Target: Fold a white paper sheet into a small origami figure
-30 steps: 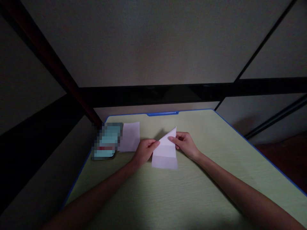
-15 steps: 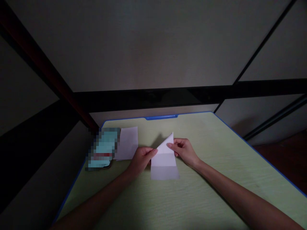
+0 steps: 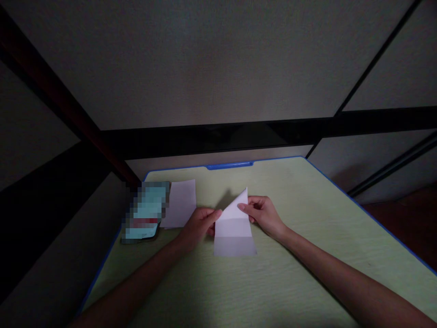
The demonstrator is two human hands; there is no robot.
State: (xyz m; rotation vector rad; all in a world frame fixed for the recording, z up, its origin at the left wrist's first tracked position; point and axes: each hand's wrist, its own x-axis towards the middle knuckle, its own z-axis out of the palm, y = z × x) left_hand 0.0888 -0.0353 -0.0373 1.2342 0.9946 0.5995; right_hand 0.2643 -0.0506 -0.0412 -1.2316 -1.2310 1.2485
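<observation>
A white sheet of paper (image 3: 233, 228) is held up between my hands over the table. Creases run across it, and its top is folded along a slant that rises to a point at the upper right. My left hand (image 3: 202, 223) pinches the left edge, at the low end of the slant, thumb in front. On the right edge, below the pointed corner, my right hand (image 3: 262, 213) grips with its thumb on the front face and fingers behind. The paper's back is hidden from me.
Left of my left hand lies a stack of white paper (image 3: 180, 200). Beside it is a pixelated, phone-like flat object (image 3: 146, 212). The pale green table (image 3: 307, 200) has a blue rim and a blue handle piece (image 3: 230, 166) at the far edge, near a panelled wall (image 3: 218, 68).
My left thumb has shifted slightly left along the paper's edge. The right hand keeps its grip, and the view has moved a little.
</observation>
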